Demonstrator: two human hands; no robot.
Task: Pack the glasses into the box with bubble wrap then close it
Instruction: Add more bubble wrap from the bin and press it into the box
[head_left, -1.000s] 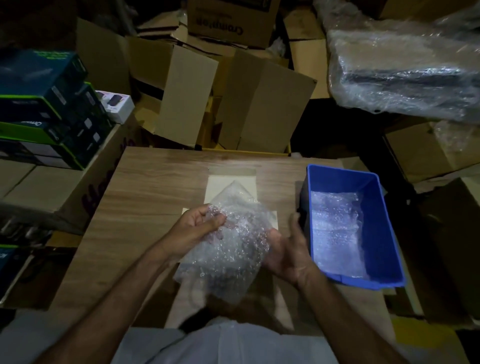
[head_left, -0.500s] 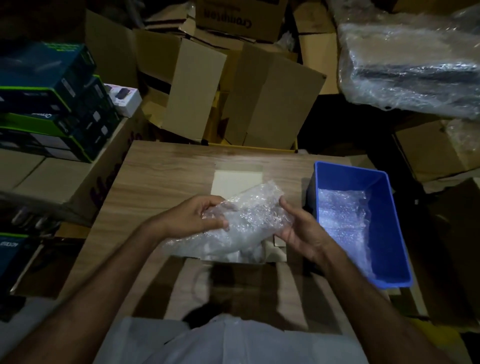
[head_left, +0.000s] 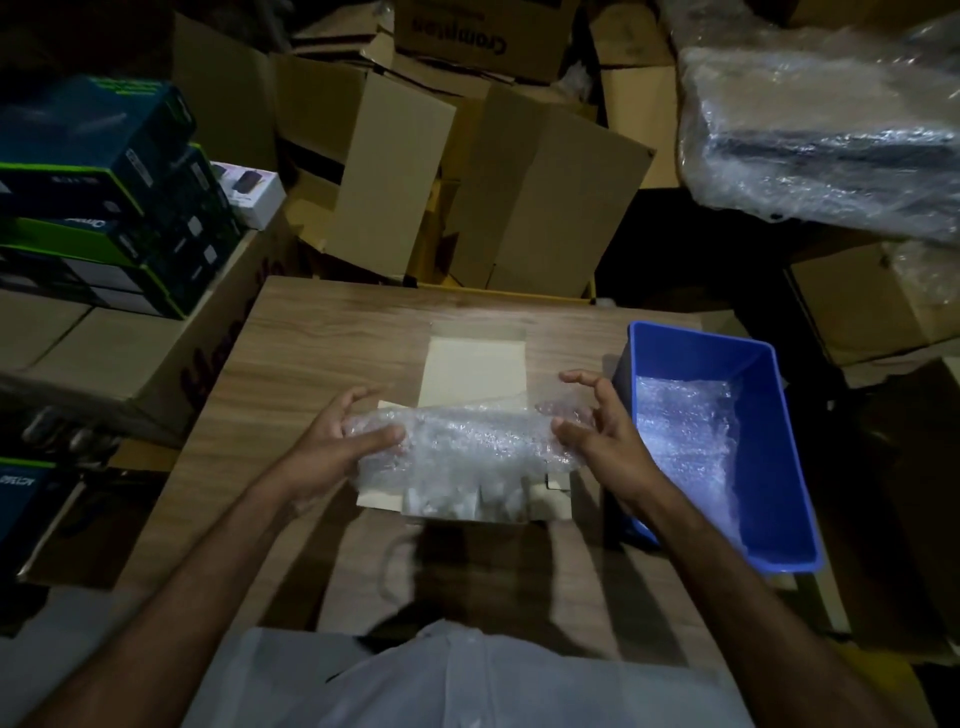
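Observation:
A roll of clear bubble wrap (head_left: 467, 441) lies crosswise over a small open cream box (head_left: 474, 366) in the middle of the wooden table (head_left: 322, 332). My left hand (head_left: 343, 441) grips the roll's left end. At the right end, my right hand (head_left: 597, 426) pinches it with thumb and fingers, the other fingers spread. The box's far lid flap stands open and flat. Whether glasses are inside the wrap cannot be told; the box interior is hidden under it.
A blue plastic bin (head_left: 779, 467) holding more bubble wrap (head_left: 685, 441) stands at the table's right edge. Stacked dark product boxes (head_left: 104, 197) sit on a carton at left. Brown cartons (head_left: 545, 197) crowd the far side; a plastic-wrapped bundle (head_left: 831, 130) lies upper right.
The bubble wrap went from a loose upright sheet to a tight horizontal roll, lowered onto the open box. Both hands moved apart to its ends.

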